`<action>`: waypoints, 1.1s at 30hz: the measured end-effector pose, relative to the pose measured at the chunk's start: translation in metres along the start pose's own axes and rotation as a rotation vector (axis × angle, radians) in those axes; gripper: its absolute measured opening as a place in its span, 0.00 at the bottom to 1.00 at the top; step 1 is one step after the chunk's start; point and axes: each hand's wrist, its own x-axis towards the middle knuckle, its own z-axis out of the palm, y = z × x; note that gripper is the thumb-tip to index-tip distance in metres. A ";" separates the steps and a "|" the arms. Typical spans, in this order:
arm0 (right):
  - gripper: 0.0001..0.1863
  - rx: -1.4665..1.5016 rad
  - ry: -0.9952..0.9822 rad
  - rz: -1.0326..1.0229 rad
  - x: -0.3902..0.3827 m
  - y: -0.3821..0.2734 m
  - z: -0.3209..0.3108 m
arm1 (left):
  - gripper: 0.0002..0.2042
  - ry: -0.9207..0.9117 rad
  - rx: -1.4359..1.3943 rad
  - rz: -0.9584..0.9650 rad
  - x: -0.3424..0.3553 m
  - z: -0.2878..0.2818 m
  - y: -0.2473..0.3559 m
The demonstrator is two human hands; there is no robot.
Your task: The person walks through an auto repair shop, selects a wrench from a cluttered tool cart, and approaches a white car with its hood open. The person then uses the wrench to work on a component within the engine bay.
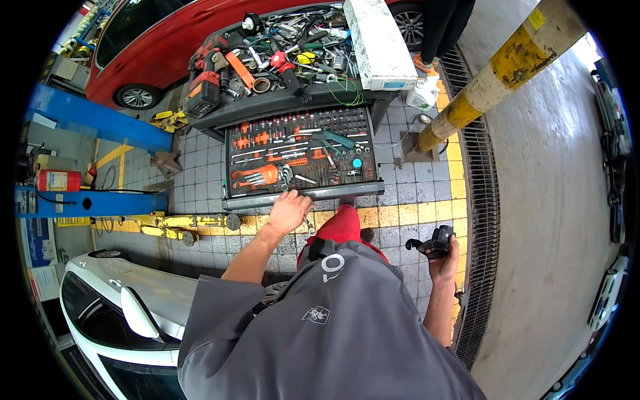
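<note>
My left hand [288, 212] is at the front edge of an open tool drawer [313, 195], its fingertips against the rim. A small metal wrench [310, 225] sticks out below that hand, seemingly held under the curled fingers; most of it is hidden. In the drawer, dark foam trays hold sockets, ratchets and an orange rack of wrenches [257, 176]. A green-handled tool [337, 139] lies across them. Out to the right, away from the cart, my right hand [445, 263] grips a black plastic part [437, 243] with a hooked arm.
Above the drawer, the cart top [233, 110] is heaped with tools, a red cordless impact wrench [205, 77] and a long white box [380, 43]. A yellow-and-white post [493, 77] stands right; blue lift posts [100, 120] stand left. A white car [127, 300] and red car [167, 33] flank the area. Another person [445, 30] stands beyond.
</note>
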 end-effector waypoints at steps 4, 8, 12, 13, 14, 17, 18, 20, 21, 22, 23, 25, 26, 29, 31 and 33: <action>0.21 -0.031 0.036 -0.012 -0.008 0.003 0.026 | 0.09 0.091 0.123 0.187 0.004 0.031 -0.015; 0.19 -0.033 0.034 -0.043 -0.005 0.008 0.038 | 0.07 0.121 -0.009 0.259 0.019 0.057 -0.038; 0.19 -0.013 0.097 -0.042 0.004 0.018 0.062 | 0.06 0.154 0.007 0.326 0.037 0.058 -0.066; 0.19 -0.031 0.075 -0.029 0.008 0.018 0.074 | 0.06 0.162 0.015 0.326 0.044 0.057 -0.073; 0.19 -0.040 0.059 -0.009 0.011 0.023 0.086 | 0.07 0.181 0.008 0.316 0.052 0.059 -0.079; 0.22 -0.110 0.011 0.041 0.029 0.032 0.112 | 0.11 0.228 -0.057 0.282 0.089 0.028 -0.094; 0.22 -0.139 0.002 0.034 0.030 0.032 0.127 | 0.11 0.157 -0.079 0.297 0.090 0.009 -0.093; 0.23 -0.184 -0.024 0.028 0.032 0.032 0.149 | 0.11 0.023 -0.127 0.322 0.092 -0.018 -0.095; 0.24 -0.198 -0.039 0.033 0.035 0.031 0.153 | 0.10 0.192 -0.117 0.333 0.084 -0.012 -0.090; 0.24 -0.203 -0.051 0.039 0.037 0.033 0.155 | 0.11 0.117 -0.212 0.306 0.077 -0.013 -0.086; 0.23 -0.207 -0.044 0.039 0.038 0.036 0.158 | 0.11 0.041 -0.306 0.282 0.074 -0.015 -0.085; 0.21 -0.218 -0.033 0.041 0.041 0.042 0.162 | 0.11 0.006 -0.553 -0.123 0.073 0.012 -0.099; 0.21 -0.223 -0.043 0.047 0.042 0.044 0.164 | 0.11 -0.011 -0.673 -0.331 0.072 0.039 -0.109; 0.21 -0.238 -0.005 0.053 0.036 0.051 0.166 | 0.17 0.118 -1.288 -0.921 0.096 0.150 -0.182; 0.20 -0.258 0.085 0.053 0.022 0.053 0.171 | 0.20 0.287 -1.710 -1.227 0.123 0.159 -0.207; 0.20 -0.251 0.087 0.055 0.016 0.054 0.161 | 0.22 0.532 -2.048 -1.345 0.151 0.153 -0.223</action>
